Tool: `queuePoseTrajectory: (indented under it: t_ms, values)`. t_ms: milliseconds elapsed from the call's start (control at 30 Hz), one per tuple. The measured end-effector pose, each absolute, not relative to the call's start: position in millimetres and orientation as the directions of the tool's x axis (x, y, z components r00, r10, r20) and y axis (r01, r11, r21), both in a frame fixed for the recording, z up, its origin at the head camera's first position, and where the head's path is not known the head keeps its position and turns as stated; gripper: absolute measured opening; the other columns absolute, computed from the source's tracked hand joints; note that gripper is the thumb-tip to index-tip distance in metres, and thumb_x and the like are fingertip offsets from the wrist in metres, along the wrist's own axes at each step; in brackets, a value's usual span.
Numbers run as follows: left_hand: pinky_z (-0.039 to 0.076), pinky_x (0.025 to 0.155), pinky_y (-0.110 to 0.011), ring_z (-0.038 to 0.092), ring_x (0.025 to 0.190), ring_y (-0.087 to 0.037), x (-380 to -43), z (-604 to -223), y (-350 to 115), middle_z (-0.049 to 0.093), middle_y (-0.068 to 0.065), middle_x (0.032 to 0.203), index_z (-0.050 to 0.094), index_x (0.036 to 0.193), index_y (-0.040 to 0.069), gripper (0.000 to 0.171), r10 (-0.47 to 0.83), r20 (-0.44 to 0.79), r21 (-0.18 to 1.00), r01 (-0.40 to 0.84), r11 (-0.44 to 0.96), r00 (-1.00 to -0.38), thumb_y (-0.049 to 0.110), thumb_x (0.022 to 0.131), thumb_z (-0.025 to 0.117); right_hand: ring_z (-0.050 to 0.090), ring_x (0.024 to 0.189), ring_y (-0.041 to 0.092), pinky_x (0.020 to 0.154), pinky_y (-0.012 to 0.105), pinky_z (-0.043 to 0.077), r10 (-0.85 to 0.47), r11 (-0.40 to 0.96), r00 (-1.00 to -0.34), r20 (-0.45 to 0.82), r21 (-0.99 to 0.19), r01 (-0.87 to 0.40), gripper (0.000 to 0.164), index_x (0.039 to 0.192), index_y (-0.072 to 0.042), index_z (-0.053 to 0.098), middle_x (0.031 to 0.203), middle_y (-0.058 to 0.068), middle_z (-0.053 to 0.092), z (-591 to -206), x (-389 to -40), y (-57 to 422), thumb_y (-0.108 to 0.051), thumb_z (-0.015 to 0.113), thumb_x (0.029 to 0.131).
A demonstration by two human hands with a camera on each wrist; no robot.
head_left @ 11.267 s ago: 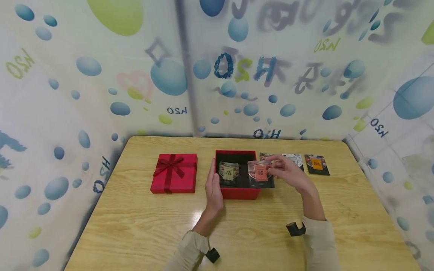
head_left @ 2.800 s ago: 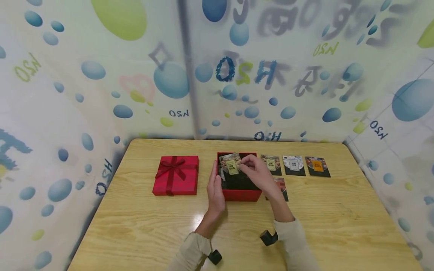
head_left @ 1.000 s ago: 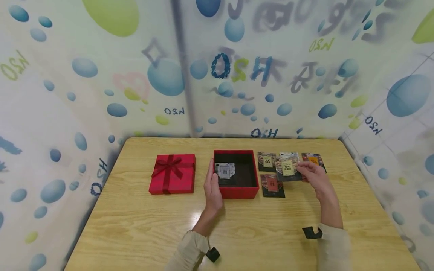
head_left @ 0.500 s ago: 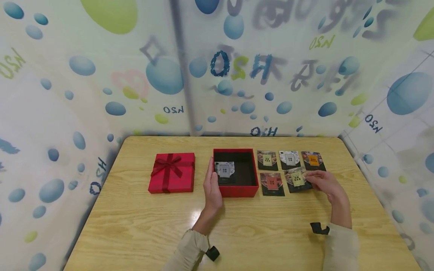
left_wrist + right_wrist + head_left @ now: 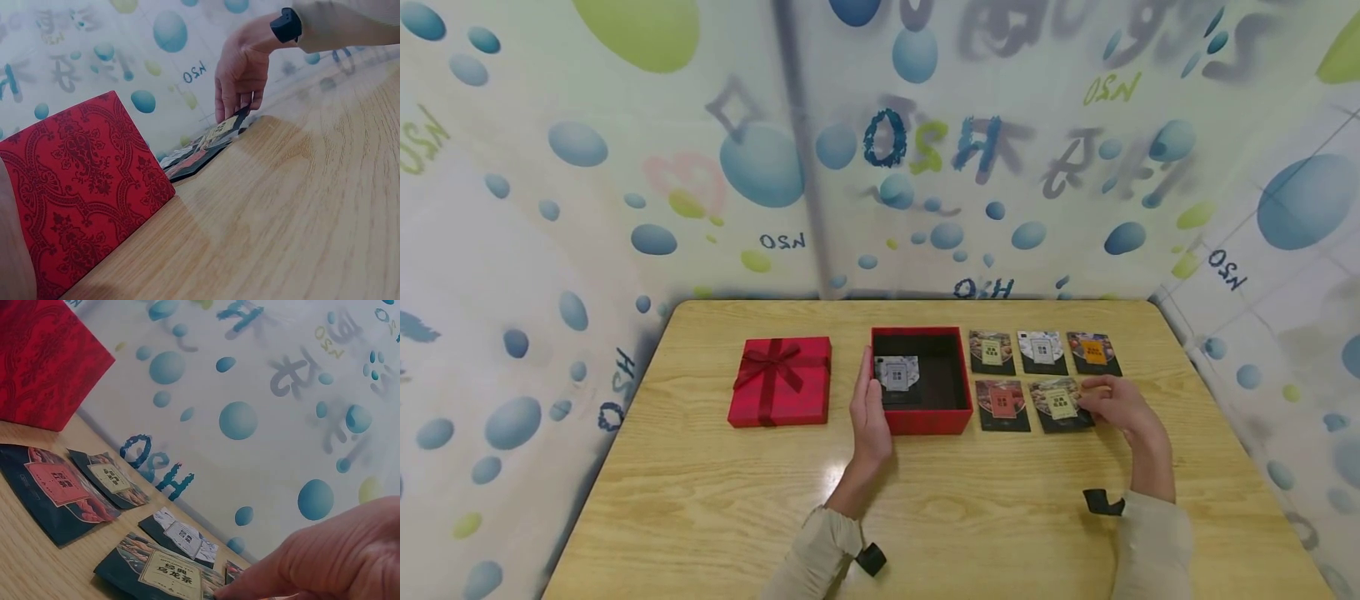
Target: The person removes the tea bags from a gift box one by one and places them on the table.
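My right hand [image 5: 1123, 412] pinches the right edge of a dark tea packet [image 5: 1056, 407] with a pale green label, low over the table at the right of the front row. In the right wrist view that tea packet [image 5: 169, 575] shows beside the thumb; the other fingers are mostly hidden. My left hand [image 5: 871, 421] lies with straight fingers along the left side of a red patterned box [image 5: 925, 423]. Inside the box, which has a black lining, a white-and-black packet [image 5: 898, 379] rests at the left. A red-label packet [image 5: 1002, 406] lies left of the pinched one.
Behind these lies a row of three packets: green-label [image 5: 992, 353], white [image 5: 1042, 353] and orange-label [image 5: 1093, 354]. A red lid [image 5: 782, 392] with a dark red bow sits left of the box. The wooden table [image 5: 985, 517] ends at a patterned wall behind.
Earlier the right hand set down the red-label packet, then took the green-label one from the box. It has carried that packet right and lowered it beside the red-label one. Left hand stays at the box.
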State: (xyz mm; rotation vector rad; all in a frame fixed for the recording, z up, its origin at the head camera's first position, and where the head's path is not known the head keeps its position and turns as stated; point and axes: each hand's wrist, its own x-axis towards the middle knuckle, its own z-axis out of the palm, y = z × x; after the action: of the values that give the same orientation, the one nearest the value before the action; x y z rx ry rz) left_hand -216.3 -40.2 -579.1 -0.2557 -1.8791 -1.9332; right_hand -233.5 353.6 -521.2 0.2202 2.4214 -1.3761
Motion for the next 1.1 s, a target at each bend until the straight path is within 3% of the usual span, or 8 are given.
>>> queuePoseTrajectory:
  t_ms: [433,767,1000,1100]
  values:
    - [0.019,0.125,-0.022,0.022,0.158,-0.03,-216.0,-580.8,-39.9,0.028,-0.01,0.17,0.028,0.164,0.002,0.053,-0.178,0.442,0.895,0.446,0.022,-0.879,0.008,0.112,0.031,0.061,0.087,0.022,0.073,0.032,0.054,0.062,0.57,-0.908,-0.415,-0.732,0.373,0.052,0.141,0.018,0.04,0.111,0.024,0.061,-522.9,-236.6,350.8,-0.011,0.062,0.103]
    - [0.018,0.126,-0.024,0.021,0.159,-0.028,-215.5,-580.7,-40.5,0.027,-0.008,0.171,0.026,0.165,0.004,0.053,-0.17,0.423,0.904,0.426,0.02,-0.89,0.01,0.112,0.03,0.062,0.082,0.021,0.071,0.031,0.053,0.089,0.589,-0.911,-0.402,-0.717,0.374,0.052,0.138,0.019,0.042,0.102,0.02,0.062,-522.7,-236.9,348.6,-0.01,0.064,0.1]
    - [0.018,0.126,-0.023,0.02,0.159,-0.026,-215.5,-580.2,-40.3,0.025,-0.006,0.171,0.025,0.166,0.005,0.053,-0.163,0.422,0.905,0.425,0.012,-0.892,0.011,0.113,0.03,0.061,0.095,0.032,0.08,0.039,0.051,0.118,0.618,-0.91,-0.398,-0.688,0.381,0.055,0.138,0.018,0.043,0.109,0.026,0.061,-516.3,-233.3,346.7,-0.017,0.064,0.101]
    - [0.018,0.126,-0.023,0.02,0.159,-0.027,-216.7,-580.8,-40.0,0.026,-0.006,0.171,0.025,0.165,0.004,0.053,-0.165,0.425,0.904,0.428,0.016,-0.89,0.011,0.113,0.03,0.058,0.099,0.035,0.078,0.039,0.049,0.139,0.625,-0.918,-0.372,-0.686,0.373,0.049,0.132,0.017,0.048,0.113,0.028,0.059,-514.4,-232.3,344.7,-0.019,0.062,0.102]
